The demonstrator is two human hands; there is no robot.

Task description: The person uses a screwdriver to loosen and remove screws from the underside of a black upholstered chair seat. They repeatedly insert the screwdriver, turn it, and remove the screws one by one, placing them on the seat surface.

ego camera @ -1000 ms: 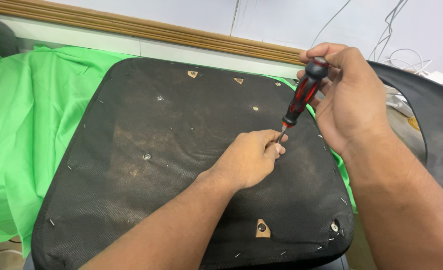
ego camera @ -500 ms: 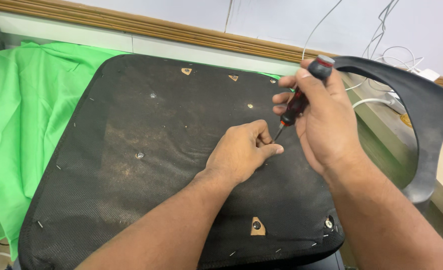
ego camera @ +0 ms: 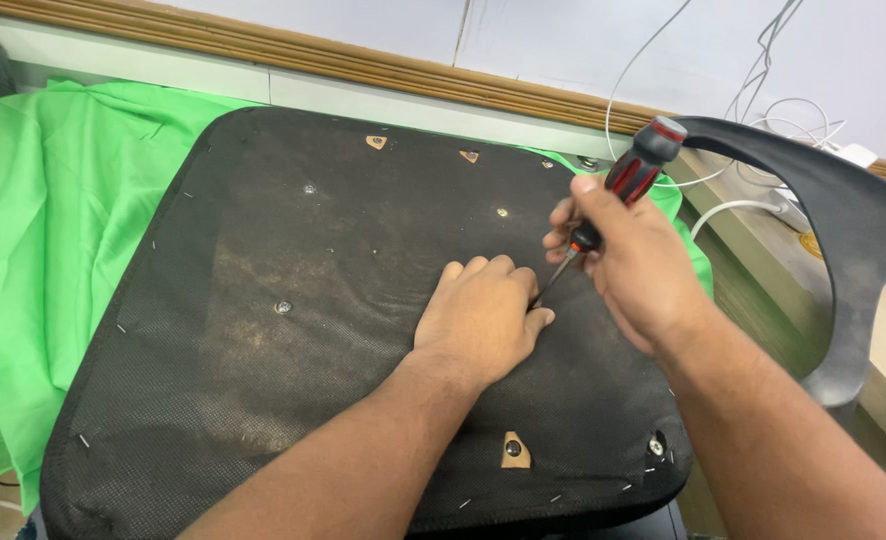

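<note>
Matt black woven fabric over the seat cushion underside (ego camera: 293, 330) — dusty, coarse, scuffed brownish near the middle, pinned by small shiny metal staples (ego camera: 84, 440) and bright metal screw inserts (ego camera: 283, 307). Glossy red-and-black plastic on the screwdriver (ego camera: 635, 172) handle, dark metal on its thin shaft. Smooth, creased green cloth (ego camera: 53, 240) — faintly sheeny. Smooth matt black plastic armrest (ego camera: 843, 230). Ribbed, varnished wood moulding (ego camera: 363, 65).

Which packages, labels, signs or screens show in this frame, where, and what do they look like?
None are in view: no package, label, sign or screen.
What shows instead: a black upturned seat cushion on green cloth.
The left hand rests on the cushion.
The right hand grips a red-and-black screwdriver.
White cables lie at the wall, upper right.
</note>
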